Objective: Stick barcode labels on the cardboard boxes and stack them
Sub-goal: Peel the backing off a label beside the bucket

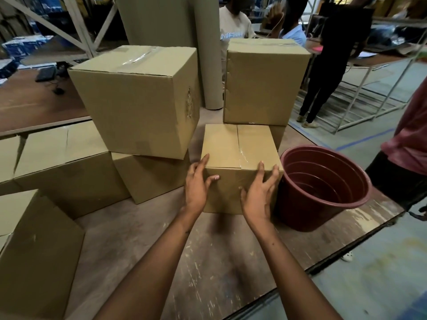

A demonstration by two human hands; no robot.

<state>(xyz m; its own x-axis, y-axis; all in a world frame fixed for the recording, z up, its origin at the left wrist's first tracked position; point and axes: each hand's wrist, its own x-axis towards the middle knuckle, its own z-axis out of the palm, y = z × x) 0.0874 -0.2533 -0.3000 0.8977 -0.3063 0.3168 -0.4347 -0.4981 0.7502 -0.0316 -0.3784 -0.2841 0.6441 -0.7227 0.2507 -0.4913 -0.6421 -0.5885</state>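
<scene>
A small taped cardboard box (231, 148) stands on the wooden table (161, 239) in front of me. My left hand (196, 183) holds its left front corner, fingers along the side and thumb on the front face. My right hand (258, 192) lies against the front face near the right corner, fingers reaching the top edge. No barcode label is visible on this box. A large box (138, 98) sits stacked on a lower box (150, 176) to the left. Another box (263, 82) stands stacked behind the small one.
A dark red plastic bucket (323, 188) stands right beside the small box. More cardboard boxes (64, 172) line the left, with one (34, 250) at the near left. A tall cardboard roll (171, 42) rises behind. Several people (335, 54) stand at the back and right.
</scene>
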